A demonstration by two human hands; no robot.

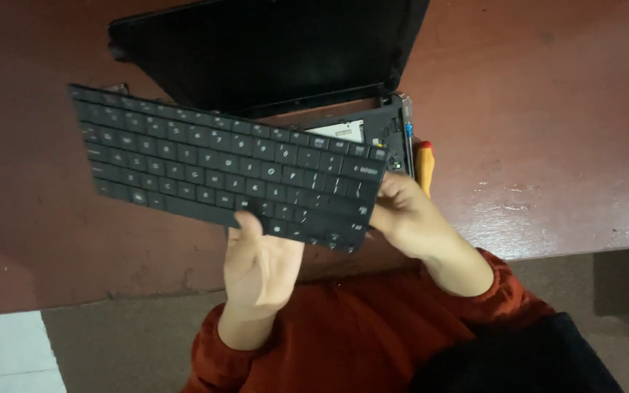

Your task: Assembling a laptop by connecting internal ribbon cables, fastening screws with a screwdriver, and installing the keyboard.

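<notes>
A black laptop keyboard [212, 164] is lifted off and held tilted above a dismantled black laptop [271, 51]. My left hand [260, 266] grips its near long edge from below, thumb up on the keys. My right hand [405, 211] holds the keyboard's right end, fingers curled around the corner. The laptop's opened base [387, 124] shows at the right, partly hidden under the keyboard, with its dark screen lying flat behind.
A screwdriver with an orange and red handle [425, 166] lies just right of the laptop base. The reddish-brown table [547, 109] ends at a near edge, with grey floor and white tiles [9, 356] below. My red sleeves fill the bottom.
</notes>
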